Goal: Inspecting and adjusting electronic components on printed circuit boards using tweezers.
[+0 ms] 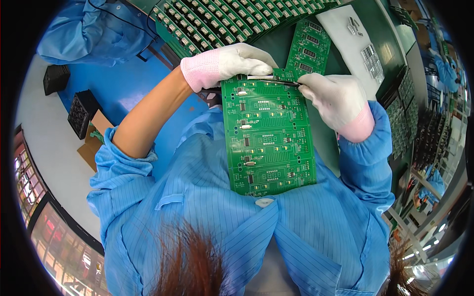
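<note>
A green circuit board panel (pixel 269 140) leans against my front, with several repeated sections, small chips and silver crystal parts on it. My left hand (pixel 242 60), in a white glove with a pink cuff, is closed over the panel's far edge. Under its fingertips lies a narrow white strip (pixel 260 77); I cannot tell what part it is. My right hand (pixel 338 98), gloved alike, pinches dark, thin tweezers (pixel 284 82) whose tip points left along that strip. The tweezers' far end is partly hidden by the left fingers.
Stacked green boards with rows of white connectors (pixel 217 24) lie at the far side. Beside them is a board with dark digit displays (pixel 309 52). A white sheet (pixel 345 39) on the right bears loose display parts (pixel 372 61). Black crates (pixel 84 113) stand on the left; a person's blue sleeve (pixel 94 34) shows far left.
</note>
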